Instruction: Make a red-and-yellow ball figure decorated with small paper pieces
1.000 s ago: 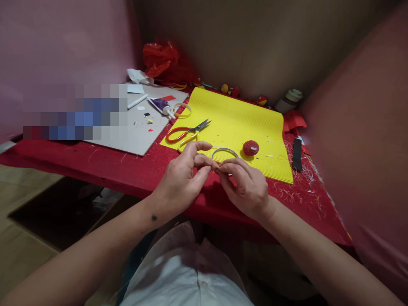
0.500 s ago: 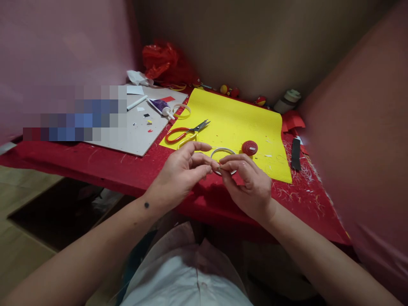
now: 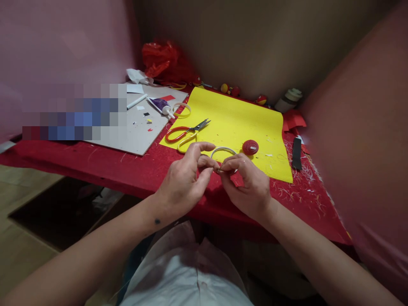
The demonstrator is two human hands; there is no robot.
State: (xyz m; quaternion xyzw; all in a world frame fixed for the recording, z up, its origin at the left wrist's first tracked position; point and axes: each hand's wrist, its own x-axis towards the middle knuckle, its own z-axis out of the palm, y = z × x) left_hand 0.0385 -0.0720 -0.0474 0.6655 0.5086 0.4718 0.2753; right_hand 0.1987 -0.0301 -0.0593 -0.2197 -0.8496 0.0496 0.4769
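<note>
My left hand (image 3: 188, 178) and my right hand (image 3: 247, 180) meet over the near edge of the yellow corrugated sheet (image 3: 236, 114). The fingertips of my right hand are pinched on a tiny thing too small to name. My left fingers are bent against the same spot, with the thumb close by. Just behind the fingertips shows a thin grey ring (image 3: 223, 148), partly hidden by the hands. A red textured ball (image 3: 250, 147) with a small white patch sits beyond my right hand. Scissors (image 3: 188, 132) with red and yellow handles lie beyond my left hand, blades part open.
A grey board (image 3: 134, 136) on the left carries a purple glue tube (image 3: 159, 106) and scraps. A yellow strip loop (image 3: 182, 110) stands beside it. At the back are a red plastic bag (image 3: 162, 61) and a bottle (image 3: 288, 100). A black strip (image 3: 296, 154) lies right.
My left wrist has turned and shifted slightly right, and its thumb has lifted a little. My right hand stays nearly in place, still pinching. The things on the table have not moved.
</note>
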